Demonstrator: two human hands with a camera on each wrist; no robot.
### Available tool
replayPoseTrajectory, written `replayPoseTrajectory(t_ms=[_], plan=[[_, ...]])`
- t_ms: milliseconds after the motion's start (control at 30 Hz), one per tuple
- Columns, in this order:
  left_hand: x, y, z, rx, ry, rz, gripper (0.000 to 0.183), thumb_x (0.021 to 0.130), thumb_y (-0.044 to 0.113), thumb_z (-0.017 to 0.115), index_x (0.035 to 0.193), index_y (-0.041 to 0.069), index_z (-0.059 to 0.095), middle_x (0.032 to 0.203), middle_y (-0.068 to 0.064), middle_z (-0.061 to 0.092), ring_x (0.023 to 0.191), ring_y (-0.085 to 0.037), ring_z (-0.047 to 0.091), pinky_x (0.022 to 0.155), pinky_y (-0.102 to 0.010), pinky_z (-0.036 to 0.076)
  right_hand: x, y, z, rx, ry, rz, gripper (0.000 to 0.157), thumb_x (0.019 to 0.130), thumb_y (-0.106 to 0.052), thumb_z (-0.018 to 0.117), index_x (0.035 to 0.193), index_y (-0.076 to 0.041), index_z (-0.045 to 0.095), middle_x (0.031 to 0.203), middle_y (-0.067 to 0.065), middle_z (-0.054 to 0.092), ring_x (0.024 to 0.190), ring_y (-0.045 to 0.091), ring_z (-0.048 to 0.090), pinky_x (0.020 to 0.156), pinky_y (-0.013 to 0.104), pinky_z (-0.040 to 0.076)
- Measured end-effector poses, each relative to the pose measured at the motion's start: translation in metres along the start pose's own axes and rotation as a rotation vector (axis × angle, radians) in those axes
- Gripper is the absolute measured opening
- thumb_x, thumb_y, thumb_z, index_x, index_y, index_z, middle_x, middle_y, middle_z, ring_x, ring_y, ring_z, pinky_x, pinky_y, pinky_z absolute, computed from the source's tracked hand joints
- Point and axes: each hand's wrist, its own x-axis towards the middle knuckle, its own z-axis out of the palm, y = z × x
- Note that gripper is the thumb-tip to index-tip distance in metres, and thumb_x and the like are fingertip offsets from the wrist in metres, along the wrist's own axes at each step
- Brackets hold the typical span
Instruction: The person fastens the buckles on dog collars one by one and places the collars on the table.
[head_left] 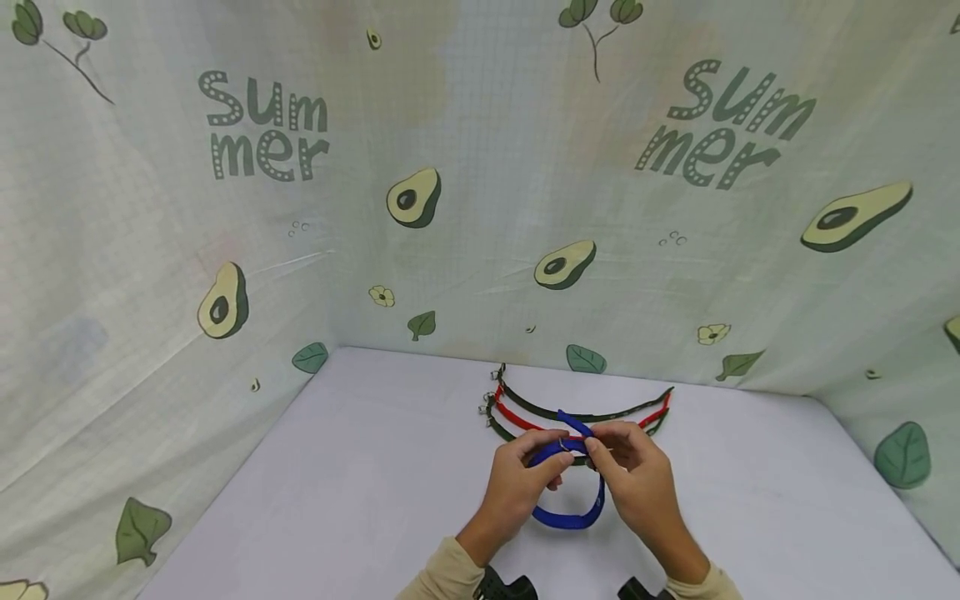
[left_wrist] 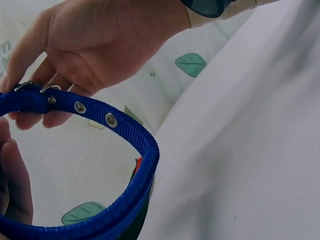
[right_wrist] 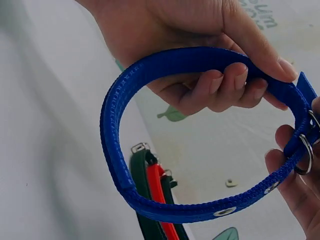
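Both hands hold a blue pet collar (head_left: pixel 567 522), bent into a loop below the fingers. My left hand (head_left: pixel 517 471) pinches the band between thumb and fingers. Opposite it, my right hand (head_left: pixel 636 462) grips the collar at its metal buckle (left_wrist: pixel 25 86), with a ring (right_wrist: pixel 305 155) alongside. A free strap end (head_left: pixel 573 422) sticks up between the hands. Metal eyelets (left_wrist: pixel 111 120) line part of the band. Seen from the right wrist, the left thumb lies along the band; fingers partly hide the buckle.
Behind the hands, a dark green collar (head_left: pixel 555 410) and a red collar (head_left: pixel 517 416) lie curved on the white table (head_left: pixel 360 467), with another dark green collar (head_left: pixel 497 425) nearer. A printed cloth (head_left: pixel 480 167) hangs behind the table and at both sides.
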Motion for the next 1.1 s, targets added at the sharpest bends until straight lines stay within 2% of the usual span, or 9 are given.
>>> replayPoseTrajectory(t_ms=[167,300,400,667,933,1100], plan=[[-0.001,-0.003,0.001,0.026,0.016,-0.016,0.029,0.094,0.023,0.073,0.119,0.010,0.072,0.092,-0.002,0.067,0.069,-0.012,0.061,0.066,-0.023,0.055,0.000,0.002,-0.001,-0.090,-0.035,-0.093,0.033,0.091,0.006,0.069,0.121,-0.008,0.067,0.108,0.003,0.069,0.089,0.013,0.071,0.073,0.021,0.056],[0.000,-0.002,0.001,0.029,0.035,-0.018,0.027,0.094,0.024,0.073,0.117,0.009,0.073,0.090,-0.002,0.066,0.067,-0.011,0.059,0.063,-0.022,0.054,0.002,0.003,-0.002,-0.091,-0.072,-0.191,0.042,0.090,0.011,0.066,0.129,-0.007,0.066,0.107,0.007,0.069,0.086,0.013,0.071,0.070,0.021,0.057],[0.001,-0.001,0.002,0.037,0.040,-0.015,0.026,0.095,0.023,0.072,0.116,0.008,0.073,0.092,-0.002,0.067,0.067,-0.011,0.059,0.063,-0.021,0.053,0.004,0.004,-0.003,-0.088,-0.089,-0.226,0.045,0.090,0.013,0.065,0.132,-0.003,0.064,0.104,0.007,0.066,0.081,0.011,0.070,0.067,0.021,0.057],[0.001,0.001,0.002,0.044,0.054,-0.014,0.027,0.095,0.022,0.071,0.117,0.006,0.072,0.090,-0.002,0.067,0.066,-0.011,0.058,0.061,-0.021,0.051,0.004,0.007,-0.002,-0.078,-0.091,-0.204,0.039,0.093,0.014,0.059,0.127,-0.003,0.067,0.099,0.006,0.062,0.076,0.012,0.064,0.060,0.023,0.057],[0.000,0.001,0.000,0.083,0.051,0.018,0.026,0.097,0.024,0.070,0.117,0.008,0.071,0.088,-0.002,0.065,0.067,-0.011,0.059,0.062,-0.023,0.053,0.001,-0.016,0.004,-0.034,-0.069,-0.158,0.033,0.093,0.021,0.051,0.116,0.003,0.067,0.098,0.016,0.060,0.071,0.025,0.066,0.058,0.028,0.058],[0.000,0.002,-0.003,0.099,0.043,0.027,0.025,0.097,0.025,0.070,0.116,0.009,0.070,0.089,-0.001,0.065,0.067,-0.010,0.059,0.063,-0.023,0.054,0.000,-0.005,0.005,0.019,-0.098,-0.138,0.033,0.096,0.017,0.049,0.117,-0.002,0.067,0.102,0.014,0.061,0.074,0.026,0.068,0.058,0.030,0.058]])
